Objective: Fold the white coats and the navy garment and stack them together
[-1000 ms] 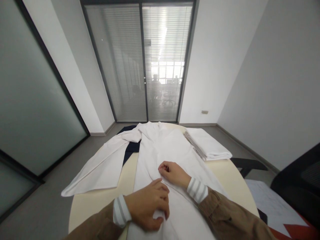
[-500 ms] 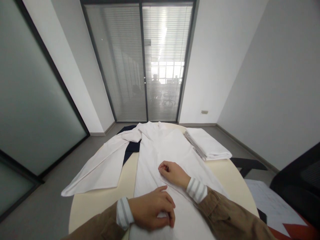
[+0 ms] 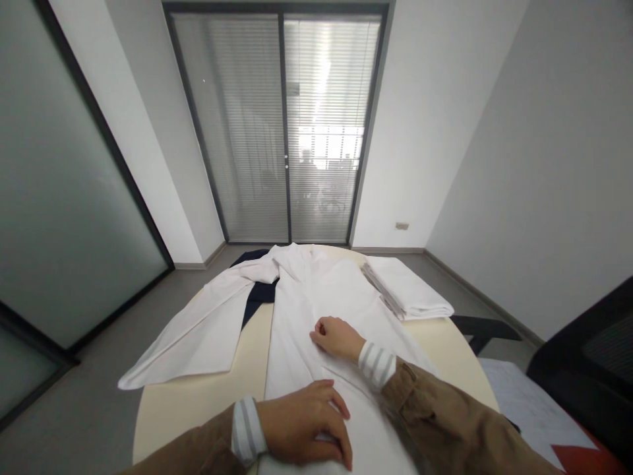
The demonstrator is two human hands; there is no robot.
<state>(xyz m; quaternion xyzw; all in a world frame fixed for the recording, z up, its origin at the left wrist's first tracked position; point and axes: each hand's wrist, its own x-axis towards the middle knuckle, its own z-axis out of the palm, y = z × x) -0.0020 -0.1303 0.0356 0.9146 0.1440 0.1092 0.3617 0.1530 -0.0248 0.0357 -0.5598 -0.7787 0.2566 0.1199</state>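
Note:
A long white coat (image 3: pixel 316 297) lies spread on a round cream table (image 3: pixel 198 402), one sleeve stretched out to the left. My left hand (image 3: pixel 304 425) rests on the coat's near part, fingers curved and pressed onto the cloth. My right hand (image 3: pixel 333 336) lies farther up the coat's middle, fingers curled in a loose fist on the fabric. Whether either hand pinches the cloth is hard to tell.
A stack of folded white cloth (image 3: pixel 410 290) sits at the table's right. A dark garment (image 3: pixel 260 297) lies under the coat's left sleeve. A black chair (image 3: pixel 588 356) stands at the right; glass doors with blinds (image 3: pixel 287 132) are behind the table.
My left hand slid toward me along the coat and flattened out. My right hand stayed in place. The view tilted slightly.

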